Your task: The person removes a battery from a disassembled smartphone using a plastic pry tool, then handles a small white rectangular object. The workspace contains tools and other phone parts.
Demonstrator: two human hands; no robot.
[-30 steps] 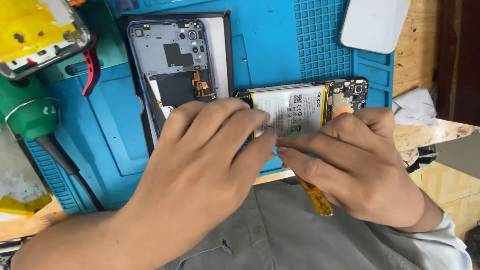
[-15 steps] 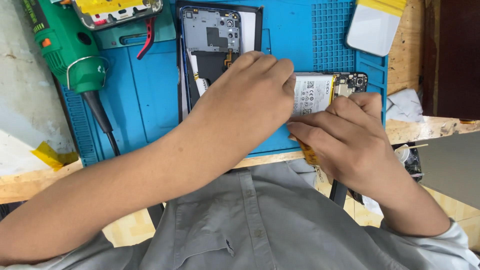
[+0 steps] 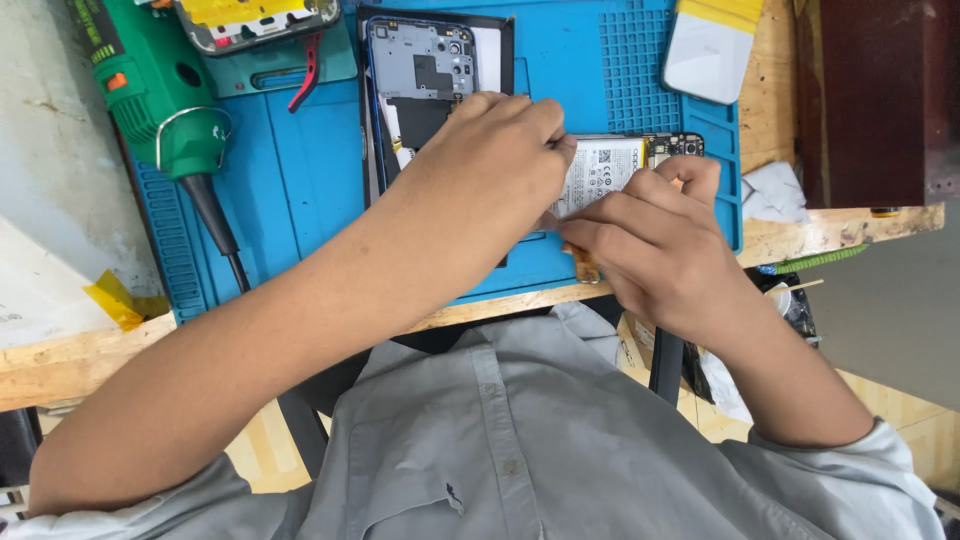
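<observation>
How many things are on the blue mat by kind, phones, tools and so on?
Opened phones: 2, one under the left hand and right hand, one lying beside it
Green power tools: 1
Phones with yellow tape: 1
White pads: 1
Total: 5, on the blue mat

Matt blue rubbery mat (image 3: pixel 300 180) on rough bare wooden bench (image 3: pixel 840 232)

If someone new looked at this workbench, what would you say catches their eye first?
First, both hands meeting mid-frame over an opened phone with its white battery showing: the left hand covers its left part, the right hand pinches at its lower edge. Next, the bright blue work mat beneath, and the green power tool at upper left.
</observation>
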